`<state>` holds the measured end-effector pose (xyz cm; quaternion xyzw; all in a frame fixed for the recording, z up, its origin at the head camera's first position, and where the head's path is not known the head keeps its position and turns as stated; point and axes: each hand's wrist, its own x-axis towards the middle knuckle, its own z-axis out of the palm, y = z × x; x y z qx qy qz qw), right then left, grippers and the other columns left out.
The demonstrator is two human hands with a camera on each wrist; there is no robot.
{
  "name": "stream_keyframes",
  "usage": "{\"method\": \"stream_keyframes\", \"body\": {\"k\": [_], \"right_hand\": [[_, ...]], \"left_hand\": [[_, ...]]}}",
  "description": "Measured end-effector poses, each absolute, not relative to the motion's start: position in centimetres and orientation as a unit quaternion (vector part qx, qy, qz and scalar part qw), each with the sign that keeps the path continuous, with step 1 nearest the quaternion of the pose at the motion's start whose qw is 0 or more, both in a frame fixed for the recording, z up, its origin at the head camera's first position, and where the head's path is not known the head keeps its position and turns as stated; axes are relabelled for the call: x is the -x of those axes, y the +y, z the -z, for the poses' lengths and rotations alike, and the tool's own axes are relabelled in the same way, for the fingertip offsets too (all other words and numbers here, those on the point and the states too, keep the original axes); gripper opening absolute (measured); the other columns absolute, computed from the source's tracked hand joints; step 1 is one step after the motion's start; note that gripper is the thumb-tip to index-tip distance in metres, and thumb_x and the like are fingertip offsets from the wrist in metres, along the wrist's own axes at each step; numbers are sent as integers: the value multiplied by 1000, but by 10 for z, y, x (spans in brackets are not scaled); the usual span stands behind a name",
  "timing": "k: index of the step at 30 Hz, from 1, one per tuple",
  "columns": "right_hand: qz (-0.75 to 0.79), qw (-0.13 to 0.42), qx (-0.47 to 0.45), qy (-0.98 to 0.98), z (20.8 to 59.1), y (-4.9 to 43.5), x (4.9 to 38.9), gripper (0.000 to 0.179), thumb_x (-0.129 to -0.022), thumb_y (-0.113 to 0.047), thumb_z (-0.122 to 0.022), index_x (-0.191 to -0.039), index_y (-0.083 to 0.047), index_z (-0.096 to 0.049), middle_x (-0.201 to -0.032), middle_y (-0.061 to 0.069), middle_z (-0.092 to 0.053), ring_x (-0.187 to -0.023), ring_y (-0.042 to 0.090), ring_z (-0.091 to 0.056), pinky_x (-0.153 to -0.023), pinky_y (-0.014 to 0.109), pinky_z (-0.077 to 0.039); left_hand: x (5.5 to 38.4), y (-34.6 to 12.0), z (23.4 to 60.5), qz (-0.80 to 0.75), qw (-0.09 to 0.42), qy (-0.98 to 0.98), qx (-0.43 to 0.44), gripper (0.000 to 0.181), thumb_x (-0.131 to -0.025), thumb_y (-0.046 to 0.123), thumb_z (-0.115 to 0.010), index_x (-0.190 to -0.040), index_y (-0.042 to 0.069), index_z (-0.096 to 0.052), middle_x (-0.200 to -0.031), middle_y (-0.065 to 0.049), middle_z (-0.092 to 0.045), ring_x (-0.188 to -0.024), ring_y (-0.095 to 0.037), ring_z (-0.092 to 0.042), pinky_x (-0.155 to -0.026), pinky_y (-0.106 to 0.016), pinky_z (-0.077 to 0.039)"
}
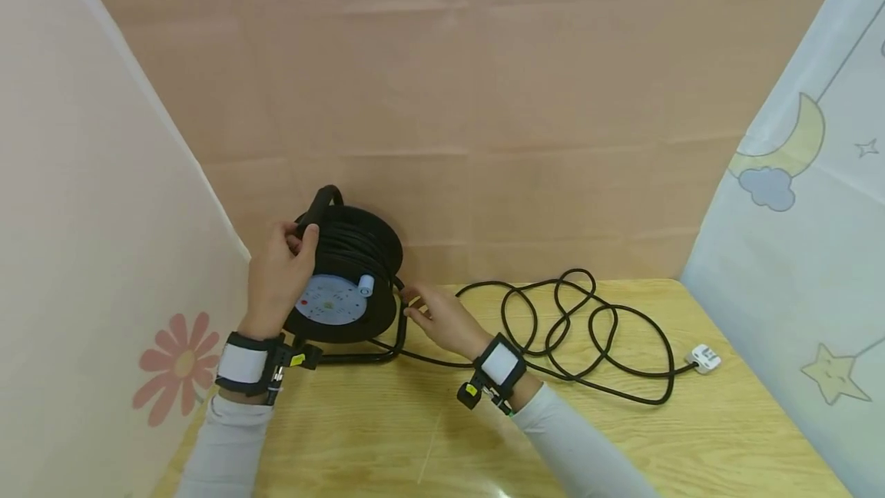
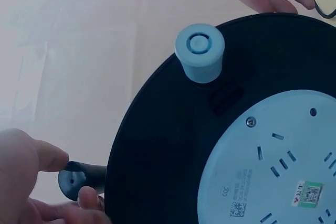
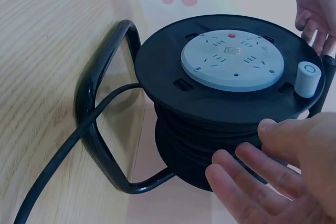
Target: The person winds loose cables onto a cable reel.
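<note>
A black cable reel [image 1: 379, 312] stands on its tubular metal frame [image 1: 359, 358] at the left of the table. Its front carries a pale blue socket panel [image 3: 231, 61] and a pale winding knob [image 2: 199, 51]. My left hand [image 1: 280, 275] grips the reel's black top handle [image 1: 319, 206], thumb over it and fingers beneath. Beside the reel's right side is my right hand [image 1: 445, 321], its fingers loosely spread with nothing between them. Black cable [image 3: 58, 156] is wound on the drum and also runs out past the frame, under the right wrist.
Loose loops of the cable [image 1: 643, 400] lie over the right half of the wooden table [image 1: 387, 436], ending in a white plug [image 1: 704, 358]. A brown backdrop [image 1: 553, 137] rises behind, with printed pale panels at both sides.
</note>
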<state>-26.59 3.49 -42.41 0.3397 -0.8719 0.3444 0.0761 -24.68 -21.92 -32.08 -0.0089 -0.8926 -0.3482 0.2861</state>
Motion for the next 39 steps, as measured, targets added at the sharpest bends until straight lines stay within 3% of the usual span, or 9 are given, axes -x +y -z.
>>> {"method": "stream_keyframes", "body": {"k": [6, 12, 18, 24, 39], "right_hand": [[-351, 78, -354, -863, 425, 31, 267, 16, -97, -21, -59, -110, -11, -61, -107, -1, -63, -95, 10, -61, -77, 23, -52], [-363, 78, -354, -858, 423, 22, 269, 20, -97, -23, -61, -111, -10, -61, -105, -1, -65, -93, 8, -61, -77, 22, -52], [-335, 125, -355, -864, 425, 14, 271, 10, -98, -19, -58, -104, -11, -59, -94, -1, -67, -80, 2, -63, -66, 17, -51], [-298, 177, -368, -863, 425, 12, 269, 5, -95, -13, -60, -98, -12, -56, -86, -2, -61, -72, 4, -55, -60, 16, -47], [-289, 193, -388, -853, 421, 16, 264, 10, -93, -10, -59, -91, -14, -50, -76, -5, -50, -63, 7, -46, -52, 17, -37]], "left_hand": [[254, -215, 318, 326, 296, -898, 13, 58, -98, 51, -48, -116, -3, -57, -73, -13, -55, -57, -26, -50, -44, -35, -37], [257, -215, 318, 318, 331, -888, 13, 51, -98, 44, -51, -112, -4, -61, -70, -13, -57, -57, -26, -50, -45, -35, -38], [255, -214, 318, 328, 334, -884, 15, 51, -99, 44, -50, -112, -4, -62, -68, -14, -58, -54, -26, -51, -43, -35, -39], [254, -213, 317, 339, 338, -877, 24, 49, -99, 41, -51, -112, -5, -62, -68, -14, -62, -52, -23, -53, -41, -34, -40], [247, -208, 312, 346, 336, -875, 42, 46, -99, 42, -51, -103, -2, -63, -68, -11, -62, -47, -21, -49, -38, -34, -38]]}}
